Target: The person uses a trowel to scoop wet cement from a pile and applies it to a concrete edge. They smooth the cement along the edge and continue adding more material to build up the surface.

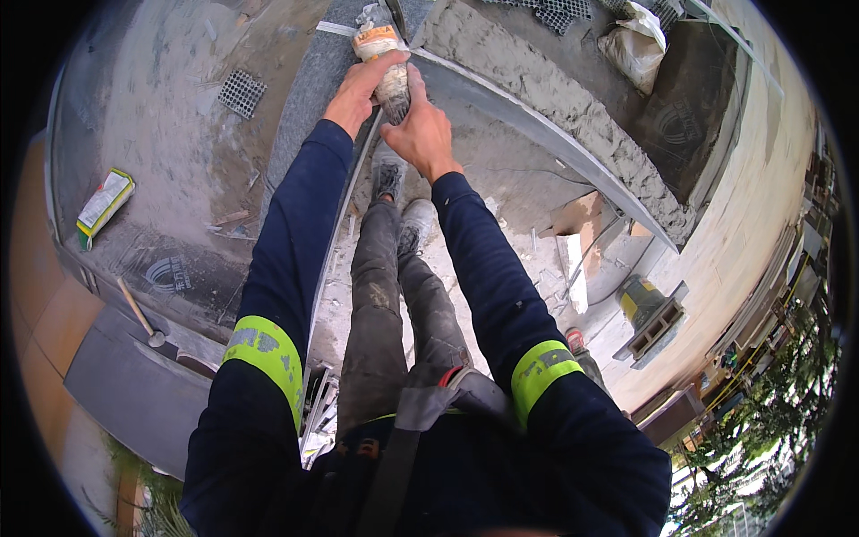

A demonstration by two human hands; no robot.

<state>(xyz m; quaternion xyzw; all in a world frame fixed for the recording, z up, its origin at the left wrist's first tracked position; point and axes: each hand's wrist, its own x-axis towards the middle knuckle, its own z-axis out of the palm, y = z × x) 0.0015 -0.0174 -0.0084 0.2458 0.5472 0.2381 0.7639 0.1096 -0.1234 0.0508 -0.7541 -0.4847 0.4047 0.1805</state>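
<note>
At the top of the head view, both my hands grip a dusty angle grinder [379, 41] with an orange patch on its body. My left hand [360, 89] wraps its left side, and my right hand [422, 132] closes around the right and rear. A dark disc [395, 12] shows at the grinder's far end, seen nearly edge-on. The tool is over the corner where a grey stone slab [309, 116] meets a curved stone edging [555, 148]. Whether the disc touches the stone, I cannot tell.
Rough mortar [537, 85] lies along the curved edging. A white sack [633, 45] and black plastic grid [242, 93] lie beyond. At left are a green-yellow packet [106, 204] and a mallet [139, 313]. Torn cardboard [580, 224] and another person's shoe [575, 339] are at right.
</note>
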